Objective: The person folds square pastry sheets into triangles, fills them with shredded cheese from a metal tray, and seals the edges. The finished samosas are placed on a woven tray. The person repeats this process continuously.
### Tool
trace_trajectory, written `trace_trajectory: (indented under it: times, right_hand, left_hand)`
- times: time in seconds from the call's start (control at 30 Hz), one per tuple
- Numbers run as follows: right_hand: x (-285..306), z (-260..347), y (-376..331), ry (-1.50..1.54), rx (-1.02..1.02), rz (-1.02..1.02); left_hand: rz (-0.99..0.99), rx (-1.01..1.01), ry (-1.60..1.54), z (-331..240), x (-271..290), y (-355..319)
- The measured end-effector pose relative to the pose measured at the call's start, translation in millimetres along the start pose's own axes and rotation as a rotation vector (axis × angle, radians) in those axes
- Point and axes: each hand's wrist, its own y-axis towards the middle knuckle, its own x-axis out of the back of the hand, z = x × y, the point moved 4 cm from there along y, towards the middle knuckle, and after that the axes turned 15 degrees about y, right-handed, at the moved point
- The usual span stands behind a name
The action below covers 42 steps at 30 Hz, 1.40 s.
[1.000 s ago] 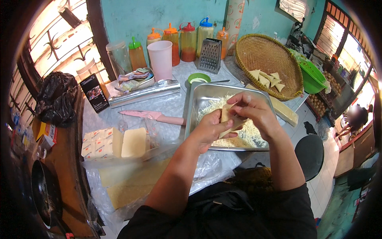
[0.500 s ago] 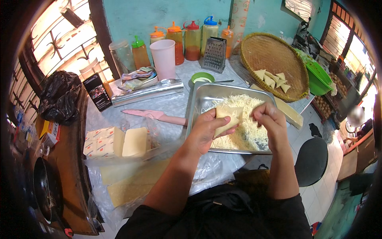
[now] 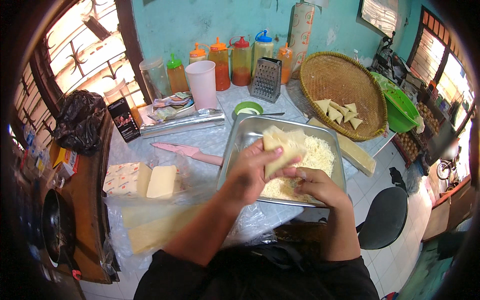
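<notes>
My left hand (image 3: 250,167) grips a pale pastry wrapper (image 3: 281,142) folded into a pocket, its thumb pressed on the front. Just below it, the fingers of my right hand (image 3: 322,187) are closed near the left fingertips; whether anything is pinched in them is hidden. Both hands are over a steel tray (image 3: 231,150) holding a heap of grated cheese (image 3: 318,156). Left of the tray lies a pink knife (image 3: 187,152). Several folded pastry triangles (image 3: 335,113) sit in a round woven basket (image 3: 345,75) at the back right.
Cheese blocks (image 3: 162,181) and pastry sheets (image 3: 160,232) in plastic are at the left. Farther back stand a box grater (image 3: 266,80), a green bowl (image 3: 248,106), a pink cup (image 3: 202,82), sauce bottles (image 3: 241,62), a foil roll (image 3: 182,123) and a phone (image 3: 123,120).
My right hand has come down from the tray's right side to beneath the wrapper, close to the left fingers. The left hand has tilted the wrapper upward.
</notes>
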Motion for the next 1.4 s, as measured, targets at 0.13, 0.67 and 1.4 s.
trace_trajectory:
  times: [0.13,0.67,1.4]
  right_hand:
    - [-1.7,-15.0,9.7,-0.608,0.038,0.018]
    - [40.2,31.5,-0.8,0.266,0.364,-0.49]
    - [-23.4,41.5,14.2,0.371,0.394,-0.319]
  left_hand:
    - [-0.103,0.039,-0.018,-4.0,20.5,5.4]
    - [0.106,-0.025,0.256,43.4,22.0,1.1]
    - [0.153,-0.022,0.344,49.7,20.1,0.4]
